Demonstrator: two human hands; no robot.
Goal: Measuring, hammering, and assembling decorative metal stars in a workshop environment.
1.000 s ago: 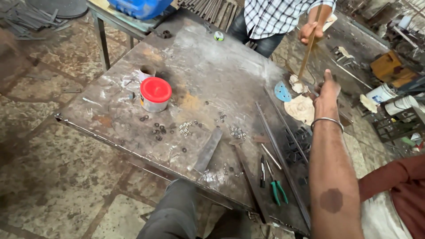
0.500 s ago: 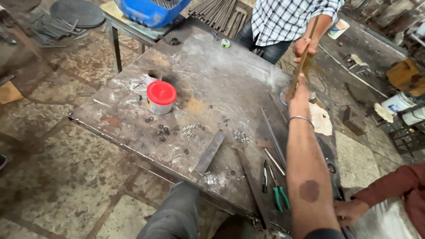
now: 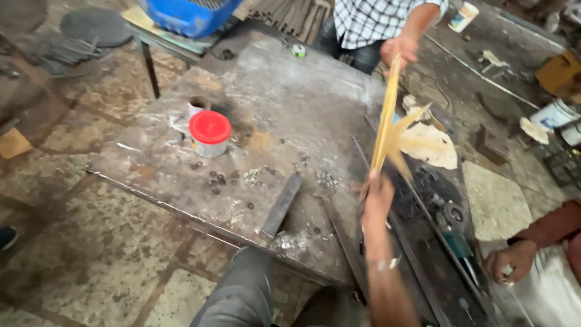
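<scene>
Above the right hand (image 3: 378,197) rises a pale yellow wooden stick (image 3: 387,118). Left of it, the grey, rust-stained metal bench (image 3: 302,109) carries a red-lidded silver tin (image 3: 209,133). Beyond it: blue-and-white checked shirt (image 3: 375,18), blue plastic crate (image 3: 187,15).

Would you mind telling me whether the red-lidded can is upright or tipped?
Upright: the can stands on the table, red lid on top.
</scene>
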